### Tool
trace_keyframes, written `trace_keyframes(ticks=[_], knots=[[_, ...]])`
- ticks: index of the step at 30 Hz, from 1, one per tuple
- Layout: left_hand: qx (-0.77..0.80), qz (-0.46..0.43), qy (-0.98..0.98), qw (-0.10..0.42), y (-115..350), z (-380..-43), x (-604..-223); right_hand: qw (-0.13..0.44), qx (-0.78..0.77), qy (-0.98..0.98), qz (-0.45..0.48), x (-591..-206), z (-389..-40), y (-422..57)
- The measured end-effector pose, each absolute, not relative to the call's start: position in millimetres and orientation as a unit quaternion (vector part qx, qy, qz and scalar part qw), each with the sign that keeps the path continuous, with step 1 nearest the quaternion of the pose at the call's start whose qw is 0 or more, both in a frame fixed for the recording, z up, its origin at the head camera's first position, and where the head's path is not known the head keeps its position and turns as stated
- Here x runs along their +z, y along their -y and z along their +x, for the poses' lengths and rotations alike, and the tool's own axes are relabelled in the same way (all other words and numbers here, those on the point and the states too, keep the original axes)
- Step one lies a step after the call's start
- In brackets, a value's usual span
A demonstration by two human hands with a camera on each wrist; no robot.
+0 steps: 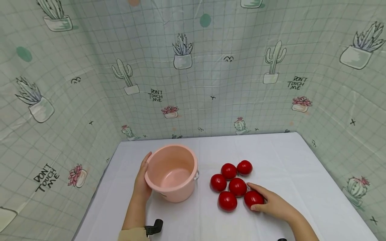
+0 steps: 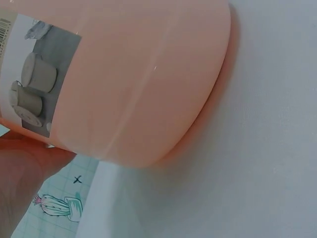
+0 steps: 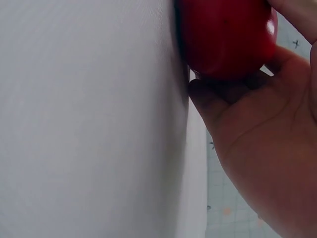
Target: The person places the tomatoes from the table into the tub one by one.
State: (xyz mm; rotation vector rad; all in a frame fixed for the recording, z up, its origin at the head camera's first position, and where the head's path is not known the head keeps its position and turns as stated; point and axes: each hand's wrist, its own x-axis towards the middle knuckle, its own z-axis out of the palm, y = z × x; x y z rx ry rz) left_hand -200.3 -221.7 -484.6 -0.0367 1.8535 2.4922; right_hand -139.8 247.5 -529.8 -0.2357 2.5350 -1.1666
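On the left side of the white table stands a pink bucket (image 1: 172, 167), upright and with nothing visible inside it. My left hand (image 1: 143, 184) rests along its outer left wall, fingers extended up to the rim. In the left wrist view the thumb (image 2: 59, 159) lies against the outside of the bucket (image 2: 133, 74), near a printed label (image 2: 39, 74). My right hand (image 1: 272, 202) holds a glossy red ball (image 1: 253, 200) between thumb and fingers, low at the tabletop. The right wrist view shows that ball (image 3: 225, 37) against the curled fingers of the hand (image 3: 267, 134).
Several more red balls lie clustered beside the held one, among them a near one (image 1: 227, 201) and a far one (image 1: 244, 167). A white cloth (image 1: 199, 221) covers the table. Cactus-print fabric (image 1: 208, 80) hangs behind it and along both sides.
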Motion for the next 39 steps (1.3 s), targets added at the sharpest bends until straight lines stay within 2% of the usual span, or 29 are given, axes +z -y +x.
trace_keyframes(ticks=[18, 31, 39], knots=[[0.808, -0.02, -0.588, -0.007, 217, -201, -489, 0.154, -0.399, -0.9, -0.081, -524, -142, -255], [0.813, -0.025, -0.582, -0.02, 214, -201, -489, 0.101, -0.397, -0.899, -0.153, -479, -174, -250], [0.814, -0.025, -0.579, -0.02, 214, -202, -490, 0.095, -0.418, -0.879, -0.207, -446, -203, -237]])
